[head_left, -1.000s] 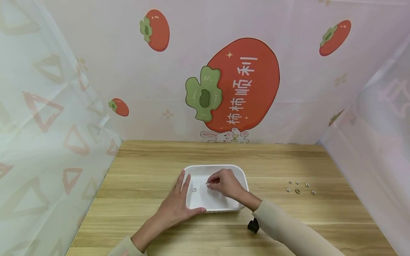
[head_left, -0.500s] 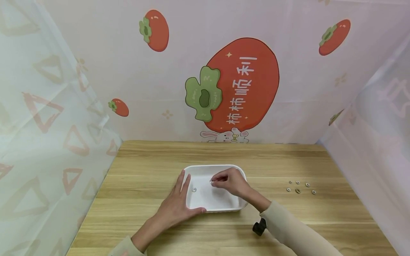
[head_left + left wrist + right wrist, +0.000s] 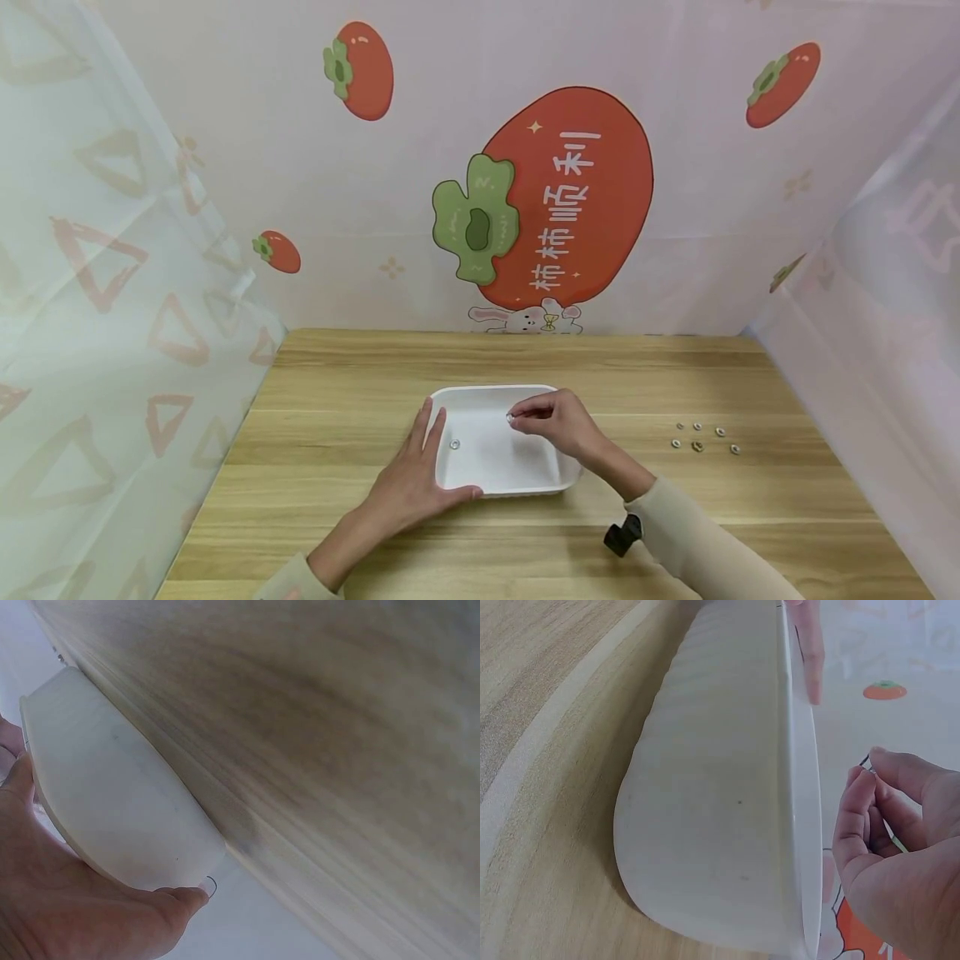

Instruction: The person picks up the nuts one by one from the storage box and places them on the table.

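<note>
A white rectangular tray point(image 3: 498, 493) sits on the wooden table. Over its left front corner lies my left hand point(image 3: 408, 483), fingers straight along the left rim and thumb stretched along the front side. In the left wrist view that thumb point(image 3: 187, 900) touches the tray's outer wall. My right hand point(image 3: 558, 423) is over the tray's right part, thumb and forefinger pinching a small silver metal ring point(image 3: 511, 418). Only a thin edge of this ring point(image 3: 865, 760) shows at the fingertips in the right wrist view. Another silver ring point(image 3: 454, 444) lies in the tray near my left fingers.
To the right of the tray, several small silver rings point(image 3: 720, 432) lie in two loose rows on the table point(image 3: 637, 367). Among them is a larger, brownish one point(image 3: 697, 447). A printed white backdrop point(image 3: 337, 183) stands behind and at both sides. A black device point(image 3: 624, 535) is at my right sleeve.
My right hand has moved right and slightly back over the tray with the ring pinched in it. The left hand, the tray and the other rings have stayed put.
</note>
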